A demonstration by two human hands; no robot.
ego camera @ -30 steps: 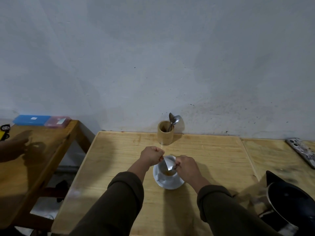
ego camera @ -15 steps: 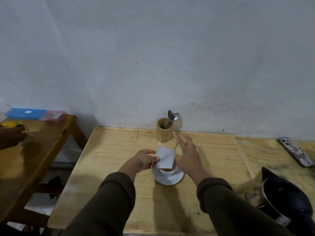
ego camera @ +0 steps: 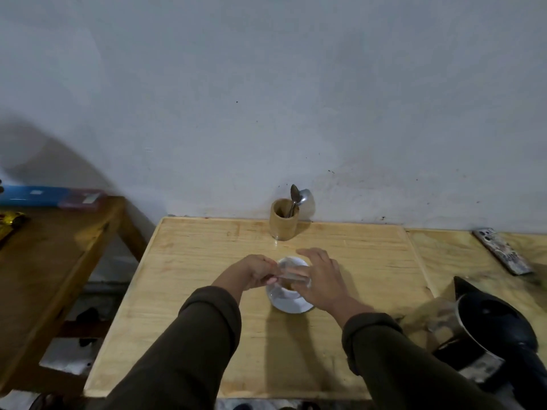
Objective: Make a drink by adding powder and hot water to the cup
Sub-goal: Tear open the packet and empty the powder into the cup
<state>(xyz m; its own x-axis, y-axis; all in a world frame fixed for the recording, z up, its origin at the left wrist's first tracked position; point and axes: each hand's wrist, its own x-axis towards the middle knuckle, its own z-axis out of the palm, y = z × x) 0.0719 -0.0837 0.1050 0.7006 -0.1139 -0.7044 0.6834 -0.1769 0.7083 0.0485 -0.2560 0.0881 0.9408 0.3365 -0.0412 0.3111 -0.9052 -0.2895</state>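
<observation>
A white cup [ego camera: 288, 292] with brown contents stands on a white saucer [ego camera: 293, 307] in the middle of the light wooden table [ego camera: 207, 261]. My left hand [ego camera: 254, 272] pinches a pale powder sachet [ego camera: 293, 273], which lies blurred and nearly flat across the cup's top. My right hand [ego camera: 321, 281] hovers at the cup's right side with its fingers spread; its thumb is close to the sachet's right end, and I cannot tell if they touch. A black and steel kettle [ego camera: 488, 329] sits at the table's right front.
A bamboo holder [ego camera: 283, 220] with two spoons [ego camera: 295, 198] stands against the wall behind the cup. A patterned flat device [ego camera: 501, 251] lies at the far right. To the left is a darker side table [ego camera: 44, 261] with a blue box [ego camera: 29, 195].
The sachet, held upright over the cup half a second ago, now lies nearly flat across it. My right hand drew back from the holder toward the cup.
</observation>
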